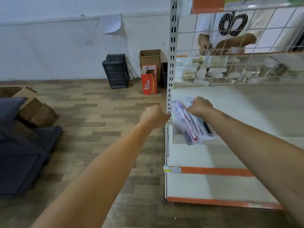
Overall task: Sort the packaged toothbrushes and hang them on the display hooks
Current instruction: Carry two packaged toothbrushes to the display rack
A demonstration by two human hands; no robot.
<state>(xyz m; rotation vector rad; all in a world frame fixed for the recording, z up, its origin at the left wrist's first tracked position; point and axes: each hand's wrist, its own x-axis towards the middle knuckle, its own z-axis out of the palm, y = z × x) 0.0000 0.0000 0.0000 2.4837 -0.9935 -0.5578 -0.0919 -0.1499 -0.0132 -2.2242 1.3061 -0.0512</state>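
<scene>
Two packaged toothbrushes hang slanted in front of the white shelf back. One holds a red brush (186, 125) marked BDM, the other a black brush (204, 127) marked Hane. My right hand (199, 106) is curled over their top ends and grips them. My left hand (154, 116) is curled, with its knuckles against the perforated white upright (171, 66) just left of the red pack. Its fingertips are hidden, so I cannot tell what it holds. No display hook shows under my hands.
White shelves with orange edge strips (213, 171) lie below. Behind the wire grid (246, 46) another person handles goods above a basket of packs. Black crates (116, 71), cardboard boxes (150, 58), a red box (148, 81) and dark panels (21, 145) stand on the wood floor.
</scene>
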